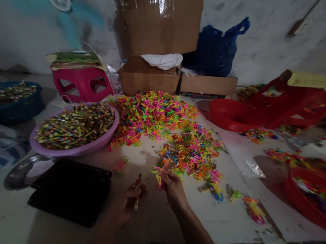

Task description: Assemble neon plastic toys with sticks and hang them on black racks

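Over the pale table, my left hand (pixel 132 196) is closed on a thin patterned stick (pixel 136 204) held roughly upright. To its right, my right hand (pixel 172 185) pinches small bright plastic pieces (pixel 160 174) in pink and yellow-green; their exact kind is too small to tell. Beyond my hands spreads a large heap of similar colourful plastic pieces (pixel 158 112). A purple basin (pixel 116 126) at the left is full of short patterned sticks (pixel 76 126) like the one in my left hand. A few loose plastic pieces (pixel 121 164) lie near my left hand.
Black trays (pixel 70 194) overlap a metal bowl (pixel 14 176) at left. A blue basin (pixel 12 112) stands behind. Cardboard boxes (pixel 161 25), a blue bag (pixel 217 50) and a pink stool (pixel 81 82) line the wall. Red basins (pixel 235 123) and a red stool (pixel 299 101) are right.
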Available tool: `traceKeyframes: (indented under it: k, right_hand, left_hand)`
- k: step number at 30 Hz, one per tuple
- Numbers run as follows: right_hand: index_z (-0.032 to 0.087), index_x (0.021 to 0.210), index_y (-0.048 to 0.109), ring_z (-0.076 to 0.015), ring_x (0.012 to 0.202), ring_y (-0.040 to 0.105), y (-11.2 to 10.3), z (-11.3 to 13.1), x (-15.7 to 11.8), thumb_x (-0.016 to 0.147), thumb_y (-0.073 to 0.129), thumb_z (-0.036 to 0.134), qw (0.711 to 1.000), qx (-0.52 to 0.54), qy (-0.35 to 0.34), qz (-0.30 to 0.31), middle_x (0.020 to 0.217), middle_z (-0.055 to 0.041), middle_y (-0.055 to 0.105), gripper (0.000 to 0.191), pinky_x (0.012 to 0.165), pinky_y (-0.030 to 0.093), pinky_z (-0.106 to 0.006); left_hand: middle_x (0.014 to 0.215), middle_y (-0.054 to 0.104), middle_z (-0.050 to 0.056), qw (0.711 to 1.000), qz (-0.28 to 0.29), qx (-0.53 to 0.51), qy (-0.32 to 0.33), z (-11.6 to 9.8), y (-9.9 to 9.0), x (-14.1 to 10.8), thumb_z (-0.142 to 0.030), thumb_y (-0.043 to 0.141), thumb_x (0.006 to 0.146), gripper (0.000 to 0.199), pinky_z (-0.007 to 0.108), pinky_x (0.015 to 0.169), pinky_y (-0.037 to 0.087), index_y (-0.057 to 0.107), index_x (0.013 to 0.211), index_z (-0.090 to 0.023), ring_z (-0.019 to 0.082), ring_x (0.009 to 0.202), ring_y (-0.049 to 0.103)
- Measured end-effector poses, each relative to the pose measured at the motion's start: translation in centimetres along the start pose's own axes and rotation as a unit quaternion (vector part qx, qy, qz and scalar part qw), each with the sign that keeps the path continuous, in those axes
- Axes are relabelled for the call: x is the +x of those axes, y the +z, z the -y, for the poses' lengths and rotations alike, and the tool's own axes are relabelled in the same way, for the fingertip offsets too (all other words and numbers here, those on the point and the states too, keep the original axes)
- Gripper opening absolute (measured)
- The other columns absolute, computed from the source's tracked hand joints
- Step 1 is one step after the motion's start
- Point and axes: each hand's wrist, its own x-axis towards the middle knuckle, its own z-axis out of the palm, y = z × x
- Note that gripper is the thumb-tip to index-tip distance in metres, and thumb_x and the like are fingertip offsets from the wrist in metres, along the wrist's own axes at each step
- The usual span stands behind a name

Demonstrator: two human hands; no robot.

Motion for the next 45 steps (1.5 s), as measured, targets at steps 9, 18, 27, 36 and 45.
traceKeyframes:
  k: [9, 18, 27, 36, 45]
  right_hand:
    - [0.022, 0.065, 0.044, -0.0087, 0.039, 0.035, 2.8, -0.2, -4.4, 0.075, 0.053, 0.053, 0.994, 0.111, 0.017, -0.007, 0.046, 0.0060, 0.041, 0.033, 0.039, 0.030, -0.021]
    - [0.021, 0.066, 0.041, -0.0080, 0.038, 0.038, 1.9, 1.3, -2.3, 0.074, 0.055, 0.052, 0.995, 0.075, -0.045, -0.054, 0.045, 0.0067, 0.044, 0.035, 0.040, 0.032, -0.021]
    - [0.019, 0.102, 0.049, -0.0069, 0.040, 0.032, -0.9, 1.4, -2.3, 0.073, 0.057, 0.045, 0.991, -0.069, -0.098, 0.056, 0.048, 0.0108, 0.035, 0.040, 0.040, 0.027, -0.019]
    - [0.019, 0.095, 0.055, -0.0090, 0.051, 0.042, -0.8, 1.1, -2.9, 0.084, 0.044, 0.041, 0.962, -0.166, -0.165, 0.138, 0.058, 0.0040, 0.046, 0.027, 0.047, 0.035, -0.021]
    - [0.020, 0.081, 0.057, -0.0082, 0.044, 0.040, -0.5, 2.7, -3.9, 0.080, 0.050, 0.044, 0.979, -0.106, -0.122, 0.122, 0.050, 0.0063, 0.043, 0.025, 0.043, 0.033, -0.020]
  left_hand:
    - [0.057, 0.060, 0.000, 0.990, -0.015, -0.050, 0.133, -0.2, 1.5, 0.8, 0.006, 0.053, 0.071, 0.024, 0.021, 0.063, 0.052, 0.054, 0.057, -0.013, 0.010, 0.058, 0.062]
    - [0.080, 0.064, 0.003, 0.970, 0.114, 0.167, 0.136, 4.2, 2.4, -0.9, -0.033, 0.074, 0.061, 0.026, 0.021, 0.060, 0.046, 0.061, 0.076, -0.016, 0.013, 0.073, 0.060]
    - [0.065, 0.057, -0.002, 0.860, 0.069, 0.451, 0.226, 1.9, 2.0, -1.9, -0.048, 0.058, 0.070, 0.042, 0.017, 0.034, 0.023, 0.056, 0.096, -0.015, 0.004, 0.037, 0.039]
    - [0.053, 0.048, -0.007, 0.881, 0.108, 0.424, 0.179, 1.8, 2.2, -2.8, -0.046, 0.055, 0.072, 0.029, 0.016, 0.032, 0.016, 0.053, 0.078, -0.018, 0.002, 0.031, 0.030]
    - [0.049, 0.044, -0.008, 0.897, 0.163, 0.400, 0.100, 1.2, 2.3, -2.7, -0.043, 0.059, 0.071, 0.028, 0.018, 0.033, 0.008, 0.053, 0.075, -0.017, 0.000, 0.030, 0.022]
